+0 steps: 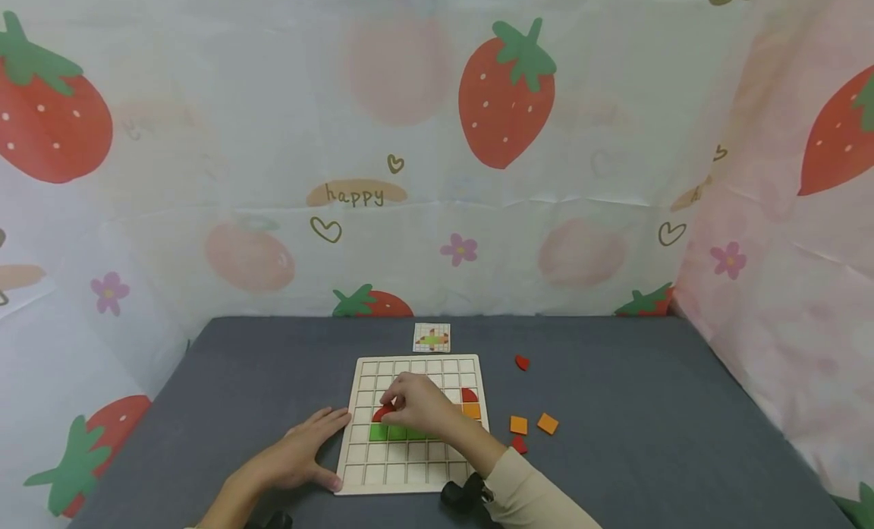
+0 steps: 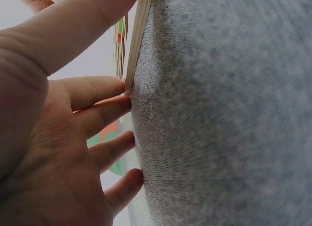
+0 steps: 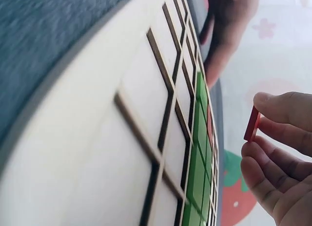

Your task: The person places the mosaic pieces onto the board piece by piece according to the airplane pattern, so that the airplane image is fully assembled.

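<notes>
A pale wooden grid board [image 1: 355, 474] lies on the dark cloth. My left hand [image 1: 303, 449] rests at its left edge, fingers extended; in the left wrist view the thumb and fingertips touch the rim. Over the middle of the board, my right hand [image 1: 423, 404] pinches a small flat red piece [image 3: 252, 123] between thumb and fingers, held apart from the board. A row of green squares [image 1: 378, 432] sits in the grid, partly covered by the right hand. A red piece [image 1: 381, 414] shows just above the row's left end. Farther right sit an orange square [image 1: 471, 411] and a red quarter-round piece [image 1: 469, 395].
Behind the board lies a small pattern card [image 1: 432, 338]. To the right are two loose orange squares [image 1: 518, 425], a red piece [image 1: 520, 444] beside them and another red piece [image 1: 522, 363] farther back. A printed curtain [image 1: 423, 271] stands behind the table.
</notes>
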A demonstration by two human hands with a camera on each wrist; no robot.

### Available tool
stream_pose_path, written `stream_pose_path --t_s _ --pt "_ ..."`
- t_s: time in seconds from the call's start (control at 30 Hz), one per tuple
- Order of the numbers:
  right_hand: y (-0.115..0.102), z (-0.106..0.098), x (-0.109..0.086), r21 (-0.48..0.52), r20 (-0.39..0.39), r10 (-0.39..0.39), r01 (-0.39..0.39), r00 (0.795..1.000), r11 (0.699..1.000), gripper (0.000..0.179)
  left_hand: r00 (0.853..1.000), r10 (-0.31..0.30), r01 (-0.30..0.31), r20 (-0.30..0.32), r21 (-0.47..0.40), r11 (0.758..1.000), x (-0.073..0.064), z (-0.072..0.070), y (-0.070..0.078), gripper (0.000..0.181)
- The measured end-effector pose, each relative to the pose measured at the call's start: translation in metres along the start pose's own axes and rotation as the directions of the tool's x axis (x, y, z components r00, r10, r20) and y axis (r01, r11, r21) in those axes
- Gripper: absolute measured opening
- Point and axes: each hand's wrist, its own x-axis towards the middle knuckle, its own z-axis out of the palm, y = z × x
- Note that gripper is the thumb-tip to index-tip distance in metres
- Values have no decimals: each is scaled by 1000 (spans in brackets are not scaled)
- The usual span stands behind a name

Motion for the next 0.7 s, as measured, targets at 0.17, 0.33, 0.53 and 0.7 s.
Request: stream_pose_path --t_s 0.17,0.33,0.53,0.7 --pt "-7 10 5 -47 26 5 -4 1000 999 18 1000 -7 7 -4 -5 1000 0 0 -1 101" --pt "-14 17 10 -90 51 4 1 999 996 20 1000 -8 8 -9 1 1000 0 0 -1 102" --pt "-21 24 15 -171 77 -5 18 997 985 21 999 32 -32 -27 14 999 -3 0 0 100" --pt "-24 29 18 -216 88 0 19 996 976 17 997 54 -53 -47 32 998 -2 2 -2 100"
